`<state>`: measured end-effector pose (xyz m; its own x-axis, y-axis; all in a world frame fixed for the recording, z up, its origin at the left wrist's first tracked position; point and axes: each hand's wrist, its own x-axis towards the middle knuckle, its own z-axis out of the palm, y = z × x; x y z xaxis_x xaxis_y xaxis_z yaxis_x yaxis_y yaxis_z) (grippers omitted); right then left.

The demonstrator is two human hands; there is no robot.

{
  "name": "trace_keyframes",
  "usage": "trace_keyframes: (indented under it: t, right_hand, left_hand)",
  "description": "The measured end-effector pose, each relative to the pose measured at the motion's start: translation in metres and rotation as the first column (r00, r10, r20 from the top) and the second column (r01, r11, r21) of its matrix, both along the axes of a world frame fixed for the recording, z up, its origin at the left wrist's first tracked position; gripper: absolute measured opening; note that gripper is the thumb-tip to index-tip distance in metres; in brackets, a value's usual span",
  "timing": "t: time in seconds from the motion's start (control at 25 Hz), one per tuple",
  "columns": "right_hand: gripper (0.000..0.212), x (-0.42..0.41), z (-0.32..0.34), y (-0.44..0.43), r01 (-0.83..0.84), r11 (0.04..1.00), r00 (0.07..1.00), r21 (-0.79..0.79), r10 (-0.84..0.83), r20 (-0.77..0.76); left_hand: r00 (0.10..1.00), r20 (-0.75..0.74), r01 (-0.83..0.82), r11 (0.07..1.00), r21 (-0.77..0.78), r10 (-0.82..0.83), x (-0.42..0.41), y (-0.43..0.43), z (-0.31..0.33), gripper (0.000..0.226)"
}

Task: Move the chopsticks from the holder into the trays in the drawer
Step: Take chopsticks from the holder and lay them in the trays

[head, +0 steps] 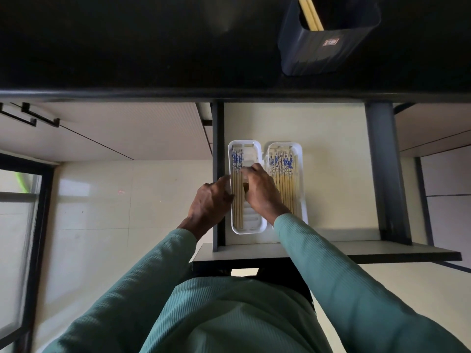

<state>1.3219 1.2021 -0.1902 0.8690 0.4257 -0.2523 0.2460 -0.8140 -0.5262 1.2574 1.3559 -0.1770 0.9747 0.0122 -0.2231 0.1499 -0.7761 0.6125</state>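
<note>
While label point(331, 42) blurs, hands point(262, 193) touch tray point(254, 226)

At twelve o'clock the surface point(127, 47) is black; the holder point(323, 47) dark navy. White trays point(248, 229) carry tan chopsticks point(237, 179) patterned blue-and-white; sleeves point(344, 276) teal.

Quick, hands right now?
Left hand: steadying the left tray edge, holding nothing.
Right hand: fingers over the chopsticks; grip cannot be told.

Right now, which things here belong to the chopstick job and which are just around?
Job: holder, chopsticks left in it, left tray, right tray, drawer, left hand, right hand.
Around: black countertop, cabinet handles.
</note>
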Motion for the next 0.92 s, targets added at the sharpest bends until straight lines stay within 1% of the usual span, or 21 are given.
trace_keyframes:
  t: [0.04,0.12,0.2,0.28,0.4,0.48,0.52,0.56,0.6,0.64,0.68,0.76,0.8,0.84,0.88,0.92]
  right_hand:
    - [0.057,0.007,0.009,-0.005,0.038,0.999,0.999,0.036,-0.038,0.0]
    - [0.04,0.023,0.03,-0.016,0.122,0.985,0.992,0.123,-0.127,0.028]
    - [0.031,0.045,0.056,-0.025,0.182,0.96,0.97,0.212,-0.211,0.124]
    - [0.027,0.075,0.09,-0.031,0.221,0.923,0.925,0.314,-0.301,0.234]
    - [0.02,0.129,0.149,-0.035,0.203,0.859,0.836,0.471,-0.402,0.374]
    - [0.016,0.163,0.181,-0.04,0.173,0.836,0.784,0.521,-0.437,0.441]
    - [0.015,0.181,0.194,-0.043,0.162,0.831,0.762,0.533,-0.448,0.467]
    - [0.016,0.197,0.205,-0.046,0.154,0.831,0.754,0.534,-0.448,0.48]
    - [0.018,0.214,0.213,-0.047,0.157,0.841,0.769,0.517,-0.433,0.47]
    - [0.021,0.233,0.22,-0.048,0.169,0.868,0.806,0.466,-0.394,0.441]
    - [0.026,0.251,0.224,-0.048,0.181,0.906,0.864,0.382,-0.332,0.378]
    - [0.036,0.288,0.23,-0.044,0.138,0.982,0.974,0.132,-0.158,0.162]
    - [0.034,0.303,0.229,-0.041,0.061,0.998,0.996,-0.011,-0.06,0.062]
    - [0.029,0.313,0.229,-0.038,-0.034,0.991,0.999,-0.126,0.033,-0.011]
    - [0.025,0.32,0.224,-0.035,-0.109,0.973,0.994,-0.203,0.1,-0.054]
    - [0.024,0.326,0.22,-0.033,-0.154,0.96,0.988,-0.234,0.142,-0.067]
  left_hand:
    - [0.999,-0.016,-0.035,0.999,0.013,0.035,0.004,0.002,0.004,0.033]
    - [0.993,0.008,-0.115,0.993,0.014,0.115,0.017,0.005,0.016,0.03]
    - [0.978,0.119,-0.169,0.985,-0.026,0.171,0.044,0.004,0.038,0.033]
    - [0.952,0.237,-0.18,0.98,-0.085,0.195,0.083,-0.001,0.068,0.038]
    - [0.881,0.414,-0.174,0.97,-0.168,0.23,0.15,-0.018,0.119,0.044]
    - [0.826,0.517,-0.176,0.974,-0.14,0.224,0.185,-0.031,0.149,0.049]
    - [0.814,0.551,-0.164,0.983,-0.088,0.185,0.201,-0.038,0.16,0.052]
    - [0.821,0.556,-0.146,0.989,-0.016,0.13,0.213,-0.045,0.167,0.056]
    - [0.843,0.532,-0.127,0.99,0.053,0.08,0.223,-0.051,0.171,0.061]
    - [0.874,0.484,-0.106,0.989,0.104,0.042,0.23,-0.056,0.172,0.066]
    - [0.904,0.426,-0.083,0.988,0.133,0.018,0.235,-0.06,0.17,0.07]
    - [0.939,0.343,-0.051,0.982,0.179,-0.013,0.24,-0.067,0.163,0.077]
    - [0.946,0.322,-0.042,0.979,0.198,-0.025,0.24,-0.069,0.159,0.081]
    - [0.949,0.315,-0.04,0.977,0.21,-0.029,0.24,-0.07,0.156,0.084]
    - [0.949,0.314,-0.047,0.975,0.219,-0.025,0.238,-0.071,0.153,0.086]
    - [0.949,0.315,-0.057,0.971,0.231,-0.019,0.238,-0.073,0.152,0.088]
